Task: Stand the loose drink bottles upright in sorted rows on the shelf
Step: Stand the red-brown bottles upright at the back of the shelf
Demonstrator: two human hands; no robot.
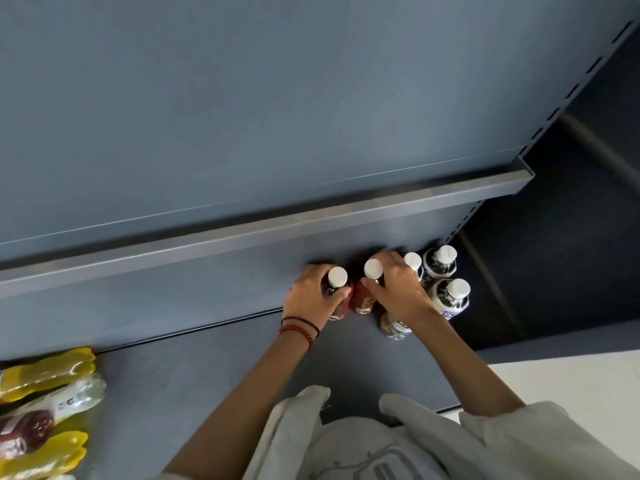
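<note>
We reach both arms onto a smooth, matte grey-blue metal shelf (207, 375), under the folded steel lip of a second shelf (263, 233) above. Our left hand (311, 296) wraps around the neck of a red-labelled bottle (337, 299), fingers curled beneath its round white cap. Our right hand (394, 289) closes on a second red bottle (363, 299) just beside the first, thumb and fingers pinching below its white cap. Both stand upright near the shelf's back panel. To the right stand three white-and-black bottles (448, 296), each with a ribbed white cap, partly hidden by the right hand; their lettering is too blurred to read. Another bottle (394, 327) with a pale mixed-colour label shows under the right wrist. At the far left lie loose bottles (52, 403) on their sides: at least two glossy yellow ones and a clear one with a dark red label, the print unreadable. Black and red beaded bracelets (299, 329) circle the left wrist, and pale cloth sleeves (502, 441) fill the bottom edge.
</note>
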